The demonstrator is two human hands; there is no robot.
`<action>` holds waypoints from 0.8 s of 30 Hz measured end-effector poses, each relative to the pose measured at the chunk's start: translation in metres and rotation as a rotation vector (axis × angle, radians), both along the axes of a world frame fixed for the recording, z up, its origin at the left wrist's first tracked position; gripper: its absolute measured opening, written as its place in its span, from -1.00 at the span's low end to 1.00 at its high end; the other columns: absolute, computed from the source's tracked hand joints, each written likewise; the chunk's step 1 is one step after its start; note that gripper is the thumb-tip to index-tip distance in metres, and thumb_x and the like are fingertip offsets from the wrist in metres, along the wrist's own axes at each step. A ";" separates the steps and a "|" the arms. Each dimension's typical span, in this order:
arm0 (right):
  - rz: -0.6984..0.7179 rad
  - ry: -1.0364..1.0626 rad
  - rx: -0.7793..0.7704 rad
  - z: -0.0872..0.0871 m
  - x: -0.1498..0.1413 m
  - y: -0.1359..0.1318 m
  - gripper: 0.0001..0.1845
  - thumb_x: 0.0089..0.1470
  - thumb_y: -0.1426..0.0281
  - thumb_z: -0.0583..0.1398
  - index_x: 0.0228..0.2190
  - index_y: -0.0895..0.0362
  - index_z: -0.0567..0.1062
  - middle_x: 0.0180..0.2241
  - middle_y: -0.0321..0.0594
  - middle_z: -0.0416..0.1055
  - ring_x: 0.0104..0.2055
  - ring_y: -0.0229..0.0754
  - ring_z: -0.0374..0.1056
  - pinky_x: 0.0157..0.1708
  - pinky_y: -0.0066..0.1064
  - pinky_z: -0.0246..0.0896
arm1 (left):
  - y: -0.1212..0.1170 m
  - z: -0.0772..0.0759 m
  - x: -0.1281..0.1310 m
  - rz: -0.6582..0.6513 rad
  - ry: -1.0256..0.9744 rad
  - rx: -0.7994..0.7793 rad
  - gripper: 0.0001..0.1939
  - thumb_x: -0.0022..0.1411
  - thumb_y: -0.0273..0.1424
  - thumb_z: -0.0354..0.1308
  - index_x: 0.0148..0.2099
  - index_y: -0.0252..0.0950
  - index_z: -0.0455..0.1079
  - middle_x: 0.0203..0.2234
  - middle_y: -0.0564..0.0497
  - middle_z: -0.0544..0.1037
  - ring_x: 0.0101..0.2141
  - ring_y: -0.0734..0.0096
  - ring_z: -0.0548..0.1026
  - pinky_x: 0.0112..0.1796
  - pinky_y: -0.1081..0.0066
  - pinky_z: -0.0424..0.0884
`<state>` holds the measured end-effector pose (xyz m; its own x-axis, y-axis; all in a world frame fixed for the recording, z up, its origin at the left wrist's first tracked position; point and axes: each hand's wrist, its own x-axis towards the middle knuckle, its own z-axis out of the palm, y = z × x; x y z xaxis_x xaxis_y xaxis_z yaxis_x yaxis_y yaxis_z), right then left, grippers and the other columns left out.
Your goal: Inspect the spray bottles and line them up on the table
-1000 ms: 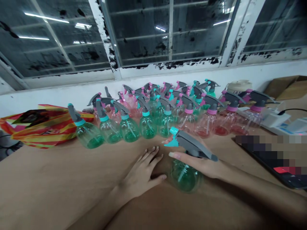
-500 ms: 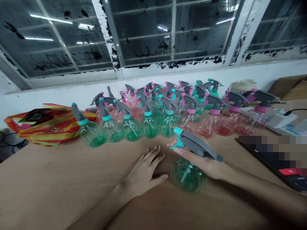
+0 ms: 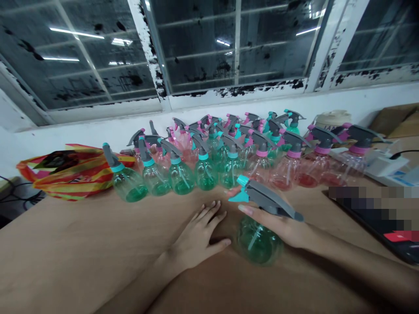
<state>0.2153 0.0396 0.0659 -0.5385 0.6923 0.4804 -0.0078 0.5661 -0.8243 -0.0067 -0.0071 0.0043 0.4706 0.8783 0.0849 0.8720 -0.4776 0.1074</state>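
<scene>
My right hand (image 3: 278, 222) is wrapped round the neck of a green spray bottle (image 3: 258, 244), just under its grey and turquoise spray head. The bottle stands upright in front of me, and some of my fingers are hidden behind it. To its left, my left hand (image 3: 199, 235) lies flat on the wooden table (image 3: 98, 244) with the fingers spread and holds nothing. Beyond both hands runs a row of spray bottles, green ones (image 3: 182, 179) with turquoise collars on the left and red-pink ones (image 3: 309, 174) with pink collars on the right.
Several more spray bottles crowd behind the front row, against the wall below the windows. At the left lies a red and yellow striped plastic bag (image 3: 75, 179). A dark phone (image 3: 356, 216) rests at the right, near a white power strip (image 3: 382, 163) and a cardboard box (image 3: 396, 120).
The trigger of the held bottle's spray head stands further out than before, and my right index finger has shifted slightly. My left hand stays in place. The view has shifted slightly.
</scene>
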 end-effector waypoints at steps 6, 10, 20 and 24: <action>0.020 0.026 -0.005 0.003 0.000 -0.001 -0.78 0.06 0.36 0.19 -0.19 -0.03 0.48 -0.24 -0.28 0.48 -0.15 -0.18 0.42 -0.13 -0.33 0.36 | 0.002 -0.004 -0.002 -0.014 0.000 0.046 -0.32 0.27 0.03 -0.07 0.27 -0.29 0.07 0.22 -0.14 0.15 0.22 0.13 0.05 0.17 0.08 0.02; 0.003 -0.002 -0.003 0.001 -0.001 0.000 -0.84 0.07 0.33 0.19 -0.25 0.00 0.46 -0.24 -0.27 0.47 -0.19 -0.18 0.42 -0.17 -0.31 0.35 | 0.001 -0.004 -0.002 -0.014 -0.003 0.050 -0.33 0.27 0.02 -0.08 0.27 -0.29 0.07 0.23 -0.15 0.12 0.22 0.13 0.06 0.16 0.08 0.03; -0.103 -0.022 -0.038 -0.002 -0.001 0.000 -0.85 0.06 0.25 0.19 -0.38 0.07 0.42 -0.41 -0.29 0.43 -0.35 -0.21 0.39 -0.31 -0.34 0.32 | 0.001 -0.004 -0.002 -0.017 -0.006 0.033 -0.33 0.28 0.02 -0.08 0.28 -0.27 0.04 0.25 -0.11 0.09 0.24 0.17 0.00 0.18 0.11 0.00; -0.025 0.033 -0.091 0.002 -0.004 0.000 -0.82 0.05 0.30 0.20 -0.25 0.03 0.44 -0.24 -0.24 0.48 -0.20 -0.16 0.44 -0.16 -0.27 0.36 | 0.000 -0.002 -0.002 -0.023 -0.021 0.030 -0.33 0.28 0.01 -0.07 0.29 -0.25 0.02 0.25 -0.11 0.10 0.24 0.15 0.00 0.17 0.09 -0.01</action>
<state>0.2118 0.0397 0.0681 -0.5052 0.7469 0.4324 -0.0224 0.4895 -0.8717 -0.0085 -0.0070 0.0020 0.4884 0.8642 0.1213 0.8586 -0.5007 0.1103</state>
